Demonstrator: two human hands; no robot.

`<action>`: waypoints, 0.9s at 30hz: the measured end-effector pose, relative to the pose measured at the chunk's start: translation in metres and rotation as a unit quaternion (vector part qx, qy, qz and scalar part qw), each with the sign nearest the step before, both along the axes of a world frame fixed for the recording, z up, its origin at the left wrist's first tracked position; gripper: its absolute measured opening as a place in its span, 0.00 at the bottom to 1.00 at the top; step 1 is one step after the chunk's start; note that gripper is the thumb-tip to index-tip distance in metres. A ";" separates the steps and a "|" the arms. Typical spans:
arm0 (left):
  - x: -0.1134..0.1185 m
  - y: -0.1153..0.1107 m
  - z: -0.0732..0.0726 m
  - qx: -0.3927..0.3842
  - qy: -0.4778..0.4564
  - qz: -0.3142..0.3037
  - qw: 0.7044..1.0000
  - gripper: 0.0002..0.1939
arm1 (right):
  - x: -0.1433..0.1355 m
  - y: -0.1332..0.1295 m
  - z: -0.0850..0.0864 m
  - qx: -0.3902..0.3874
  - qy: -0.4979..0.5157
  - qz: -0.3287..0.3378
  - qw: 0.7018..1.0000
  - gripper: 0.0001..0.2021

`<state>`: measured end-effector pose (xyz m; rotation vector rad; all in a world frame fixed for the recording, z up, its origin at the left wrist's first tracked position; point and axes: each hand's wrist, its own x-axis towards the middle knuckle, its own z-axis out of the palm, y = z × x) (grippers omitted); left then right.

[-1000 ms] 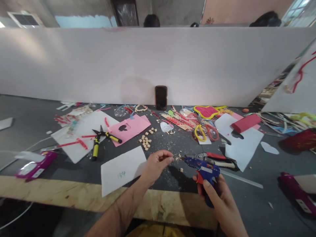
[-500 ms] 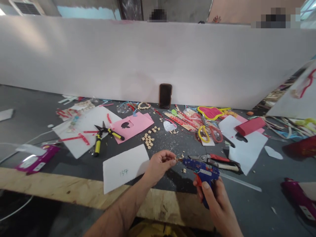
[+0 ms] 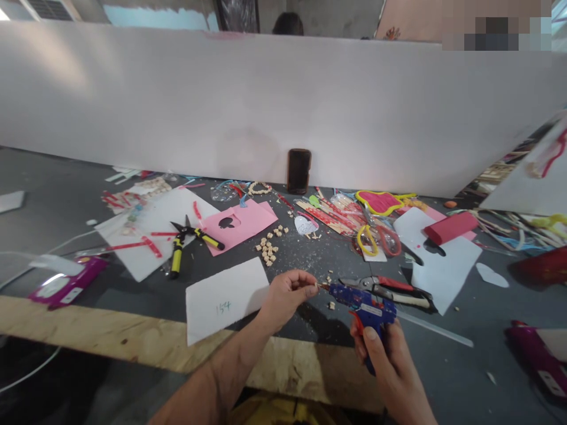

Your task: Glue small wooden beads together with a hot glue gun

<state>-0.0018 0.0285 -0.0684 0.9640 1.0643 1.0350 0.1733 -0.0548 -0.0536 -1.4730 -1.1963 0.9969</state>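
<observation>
My right hand (image 3: 384,354) wraps round the handle of a blue hot glue gun (image 3: 363,304), its fingers by the red trigger. A clear glue stick (image 3: 436,329) sticks out of the gun's back. My left hand (image 3: 290,295) pinches a small pale piece, mostly hidden by the fingertips, right at the gun's nozzle; whether they touch I cannot tell. Similar small pale wooden pieces (image 3: 267,251) lie in a loose pile beyond my left hand. Below my left wrist is a white card (image 3: 221,304) with green marks. Red-handled pruning shears (image 3: 390,288) lie just behind the gun.
Yellow-and-black pliers (image 3: 177,254) rest on white paper at the left, near pink card (image 3: 248,224). A phone (image 3: 299,171) leans on the white board (image 3: 221,106). Patterned sticks, scissors (image 3: 367,239) and a red block (image 3: 452,228) lie right of centre. Purple power strips (image 3: 73,286) flank the table.
Both hands hold almost the same pose, with the glue gun's nozzle still at the left fingertips. The whole view has shifted very slightly.
</observation>
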 end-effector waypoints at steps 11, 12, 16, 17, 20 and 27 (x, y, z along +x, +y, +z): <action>0.001 0.000 -0.001 0.000 -0.003 0.005 1.000 0.10 | 0.002 -0.002 -0.002 -0.008 -0.010 0.004 1.000 0.11; 0.001 0.000 -0.001 -0.002 -0.004 0.006 1.000 0.10 | 0.002 -0.002 -0.002 -0.008 -0.013 0.001 1.000 0.11; 0.001 -0.001 0.002 -0.004 0.000 0.017 1.000 0.10 | 0.001 -0.003 0.000 -0.009 -0.037 -0.012 0.999 0.11; 0.000 -0.001 0.003 -0.004 0.002 0.018 1.000 0.10 | 0.001 -0.003 0.000 -0.008 -0.038 -0.013 0.999 0.11; 0.000 -0.001 0.003 -0.004 0.007 0.019 1.000 0.10 | 0.001 -0.004 0.000 -0.003 -0.017 -0.006 1.000 0.12; 0.000 -0.001 -0.002 0.010 0.035 0.015 0.999 0.09 | 0.043 0.022 0.002 -0.073 0.030 -0.104 0.991 0.16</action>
